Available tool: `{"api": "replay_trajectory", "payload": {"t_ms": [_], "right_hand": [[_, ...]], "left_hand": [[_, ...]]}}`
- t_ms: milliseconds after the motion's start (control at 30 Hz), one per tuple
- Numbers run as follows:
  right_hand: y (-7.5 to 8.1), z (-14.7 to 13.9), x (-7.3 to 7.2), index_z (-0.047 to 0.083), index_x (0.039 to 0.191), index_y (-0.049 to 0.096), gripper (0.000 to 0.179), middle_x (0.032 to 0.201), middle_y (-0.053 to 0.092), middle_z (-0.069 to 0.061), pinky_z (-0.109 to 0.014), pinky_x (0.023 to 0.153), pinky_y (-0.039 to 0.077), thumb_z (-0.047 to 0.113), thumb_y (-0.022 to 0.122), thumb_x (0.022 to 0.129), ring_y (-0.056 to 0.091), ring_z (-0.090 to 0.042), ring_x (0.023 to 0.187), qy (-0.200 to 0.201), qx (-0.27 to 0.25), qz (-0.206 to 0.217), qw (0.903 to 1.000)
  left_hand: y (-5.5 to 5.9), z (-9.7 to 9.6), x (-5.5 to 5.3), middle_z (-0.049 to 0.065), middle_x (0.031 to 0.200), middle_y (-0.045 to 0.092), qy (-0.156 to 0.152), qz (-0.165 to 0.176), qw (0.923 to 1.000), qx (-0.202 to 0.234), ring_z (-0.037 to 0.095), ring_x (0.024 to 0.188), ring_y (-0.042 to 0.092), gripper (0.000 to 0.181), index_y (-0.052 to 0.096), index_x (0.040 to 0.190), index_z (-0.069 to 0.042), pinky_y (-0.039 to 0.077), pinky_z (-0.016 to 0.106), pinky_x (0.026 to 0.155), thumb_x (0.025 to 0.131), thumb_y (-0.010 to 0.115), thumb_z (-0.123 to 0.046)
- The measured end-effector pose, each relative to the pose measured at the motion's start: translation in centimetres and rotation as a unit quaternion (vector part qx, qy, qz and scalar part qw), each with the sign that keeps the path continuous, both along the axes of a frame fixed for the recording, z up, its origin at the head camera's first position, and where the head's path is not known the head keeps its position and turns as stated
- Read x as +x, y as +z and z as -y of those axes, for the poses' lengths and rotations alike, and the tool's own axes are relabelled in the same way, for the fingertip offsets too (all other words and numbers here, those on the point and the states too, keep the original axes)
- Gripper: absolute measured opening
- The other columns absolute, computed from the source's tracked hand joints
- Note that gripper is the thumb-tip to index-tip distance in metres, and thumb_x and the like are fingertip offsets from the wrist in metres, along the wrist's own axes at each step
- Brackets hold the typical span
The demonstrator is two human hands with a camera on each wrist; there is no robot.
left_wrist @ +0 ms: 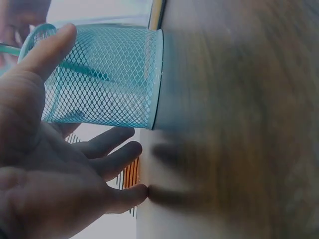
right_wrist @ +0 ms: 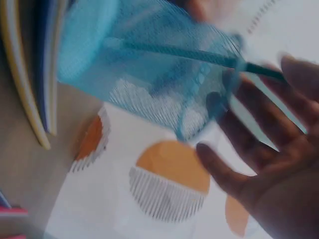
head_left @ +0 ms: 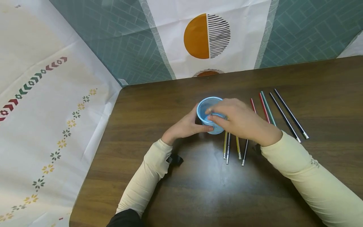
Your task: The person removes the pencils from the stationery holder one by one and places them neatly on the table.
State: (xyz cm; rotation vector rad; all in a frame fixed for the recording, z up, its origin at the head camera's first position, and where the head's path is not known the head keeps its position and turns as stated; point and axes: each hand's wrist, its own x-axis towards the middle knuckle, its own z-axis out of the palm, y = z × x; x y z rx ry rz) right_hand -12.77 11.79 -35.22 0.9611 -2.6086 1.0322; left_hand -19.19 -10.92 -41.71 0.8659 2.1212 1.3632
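A light blue wire-mesh pencil cup [head_left: 216, 129] stands upright on the wooden table. My left hand [head_left: 187, 126] holds it from the left, thumb along the near side; in the left wrist view the thumb lies across the mesh [left_wrist: 109, 82] and the other fingers spread beyond it. Over the cup's mouth is my right hand [head_left: 241, 119], fingertips at the opening. A green pencil [right_wrist: 184, 53] slants inside the cup, its upper end between the right thumb and fingers. The right wrist view is blurred.
Just right of the cup lie several pencils, among them a yellow pencil [head_left: 238, 148] and a dark pencil [head_left: 245, 154], partly under the right hand. Farther right are red pencils [head_left: 263, 105], another green pencil [head_left: 268, 108] and dark pencils [head_left: 292, 114]. A patterned cloth [head_left: 246, 37] hangs behind the table.
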Motion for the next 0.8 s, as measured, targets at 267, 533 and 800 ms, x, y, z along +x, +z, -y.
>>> {"api": "replay_trajectory", "payload": {"t_ms": [267, 533, 800], "right_hand": [[2.7, -7.3, -0.6, -0.015, 0.105, 0.070, 0.014, 0.094, 0.075, -0.012, -0.019, 0.079, 0.050, -0.007, 0.066, 0.094, 0.069, -0.017, 0.088, -0.082, -0.413, 0.002, 0.9071], [0.6, -18.3, -2.5, -0.006, 0.124, 0.062, 0.031, 0.073, 0.070, 0.009, -0.030, 0.068, 0.044, 0.017, 0.056, 0.105, 0.061, -0.013, 0.068, -0.286, -0.015, 0.093, 0.9534], [-6.9, -24.3, -3.7, -0.017, 0.133, 0.040, 0.062, 0.078, 0.069, -0.020, -0.076, 0.094, 0.027, 0.040, 0.041, 0.109, 0.059, -0.053, 0.096, -0.267, 0.156, 0.268, 0.9125]], "left_hand": [[-0.2, -0.2, 0.0, 0.000, 0.146, 0.042, 0.022, -0.011, 0.9994, -0.026, 0.020, 0.130, 0.043, 0.097, 0.021, 0.157, -0.017, 0.038, 0.042, 0.107, 0.083, 0.085, -0.018], [-0.7, 1.1, -0.8, -0.001, 0.146, 0.042, 0.031, -0.021, 0.9988, -0.033, 0.021, 0.130, 0.042, 0.095, 0.023, 0.156, -0.018, 0.039, 0.045, 0.107, 0.083, 0.085, -0.020], [-1.4, 2.8, -0.2, 0.001, 0.146, 0.042, 0.037, -0.020, 0.9975, -0.056, 0.022, 0.128, 0.043, 0.095, 0.022, 0.156, -0.017, 0.039, 0.047, 0.107, 0.084, 0.085, -0.022]]}}
